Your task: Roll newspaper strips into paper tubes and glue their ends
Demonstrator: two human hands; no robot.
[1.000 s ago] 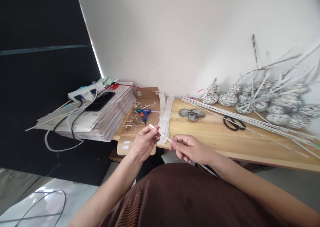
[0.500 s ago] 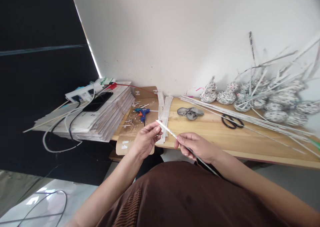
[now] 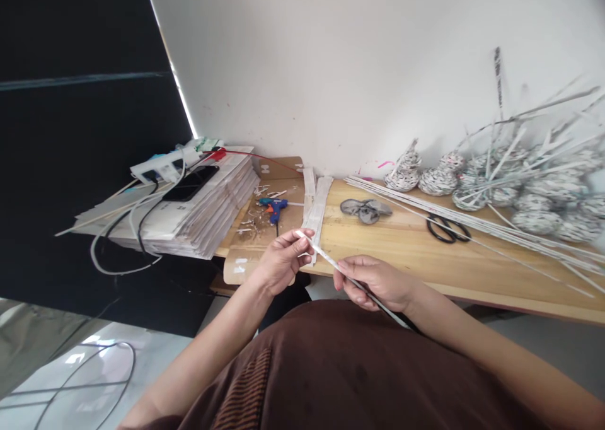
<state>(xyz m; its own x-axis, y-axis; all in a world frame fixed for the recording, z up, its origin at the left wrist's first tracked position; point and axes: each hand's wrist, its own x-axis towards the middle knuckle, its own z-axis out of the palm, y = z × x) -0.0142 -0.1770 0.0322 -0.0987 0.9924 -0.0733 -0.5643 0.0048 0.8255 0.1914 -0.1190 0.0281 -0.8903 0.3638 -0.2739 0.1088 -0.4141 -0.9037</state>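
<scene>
**A:** What were your hands doing at that moment?

**B:** Your left hand was closed in a pinch on the near tip of a thin rolled paper stick; your right hand was closed around the same stick further down its length; the stick ran slantwise between the two grips and carried on past the right hand toward your lap, over your brown garment.

**A:** And what lay beyond the grips?

**B:** Just beyond the left pinch lay a flat bundle of white paper strips on the wooden table; further out from that pinch sat a blue glue gun on a cardboard sheet strewn with paper scraps; beyond the right grip lay grey paper discs, black scissors and a long sheaf of paper sticks; woven paper coils stood against the wall; off past the left hand rested a stack of papers bearing a phone and cables.

**A:** What could have gone wrong from there?

**B:** I judged the stick frail; too hard a squeeze or bend between your two grips could have creased or kinked it; a loose left pinch could have let the tip slip free; the trailing end might have caught on your clothing.
</scene>
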